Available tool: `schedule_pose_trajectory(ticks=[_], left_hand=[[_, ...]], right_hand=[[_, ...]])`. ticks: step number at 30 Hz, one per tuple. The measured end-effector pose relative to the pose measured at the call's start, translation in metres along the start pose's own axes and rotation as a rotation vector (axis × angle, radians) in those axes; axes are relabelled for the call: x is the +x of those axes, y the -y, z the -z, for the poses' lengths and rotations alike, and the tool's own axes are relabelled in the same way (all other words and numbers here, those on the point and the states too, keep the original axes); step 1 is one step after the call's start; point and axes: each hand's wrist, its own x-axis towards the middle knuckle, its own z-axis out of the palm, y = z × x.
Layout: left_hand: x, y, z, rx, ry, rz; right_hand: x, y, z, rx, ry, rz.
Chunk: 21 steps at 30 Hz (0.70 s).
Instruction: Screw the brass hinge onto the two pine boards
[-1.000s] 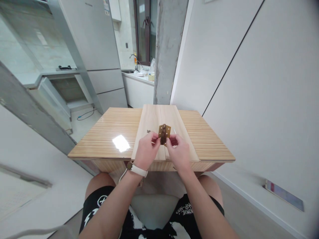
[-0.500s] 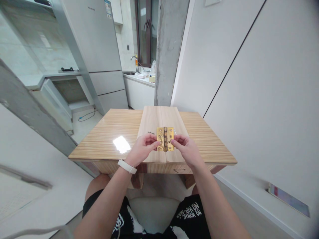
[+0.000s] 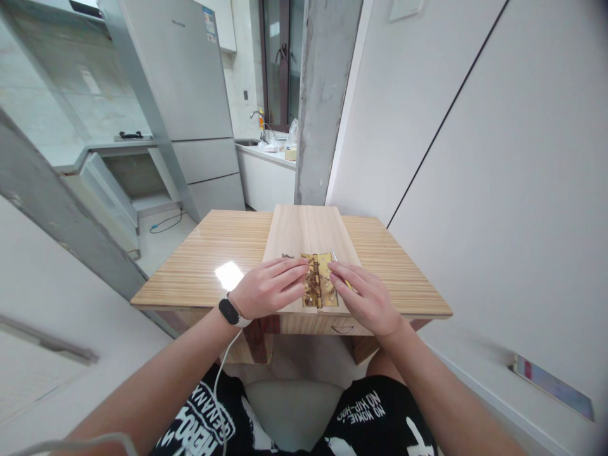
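Observation:
A brass-coloured butt hinge point(image 3: 326, 285) is spread open across the seam between two pale wooden boards point(image 3: 304, 225). Its knuckle runs roughly along that seam. My left hand point(image 3: 273, 285), back upward, has its fingers closed together at the hinge's left leaf. At the right leaf, the fingers of my right hand point(image 3: 368, 294) are drawn together on its outer edge. Small dark screws point(image 3: 287, 256) lie on the left board by my left fingertips. A thin metal shaft point(image 3: 334, 254) shows beyond my right fingers, with a bit of yellow among them; most of that tool is hidden.
The boards lie across a striped wooden table point(image 3: 180, 272), which has a drawer point(image 3: 344, 327) in its front. A white wall point(image 3: 475, 190) rises on the right. The fridge point(image 3: 190, 101) and the sink counter point(image 3: 268, 155) stand beyond. A white cable point(image 3: 219, 386) hangs by my left wrist.
The hinge has come down and nearer to me, from being held up between both hands to lying along the boards' seam. My hands have turned backs-up and moved lower on either side.

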Motion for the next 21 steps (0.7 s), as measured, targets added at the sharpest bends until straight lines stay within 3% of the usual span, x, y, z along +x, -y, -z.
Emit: schedule_pose_trajectory(ticks=[3,6,11,14,17,21], left_hand=[[0.007,-0.001,0.016,-0.025,0.02,-0.053],[0.007,-0.003,0.017,0.095,-0.104,-0.116],[0.0,-0.021,-0.016,0.264,-0.462,-0.105],[-0.002,-0.028,-0.03,0.25,-0.564,-0.054],[-0.002,-0.024,-0.02,0.285,-0.507,-0.102],[0.001,-0.012,0.011,0.307,-0.219,-0.228]], right_hand=[[0.006,-0.001,0.01,-0.009,-0.001,0.048],[0.006,0.001,0.008,-0.033,-0.096,0.042],[0.005,0.024,-0.014,-0.062,-0.329,-0.056],[0.006,0.037,-0.023,-0.085,-0.408,-0.099],[0.006,0.037,-0.018,-0.121,-0.401,-0.067],[0.004,0.022,0.0,-0.112,-0.267,0.036]])
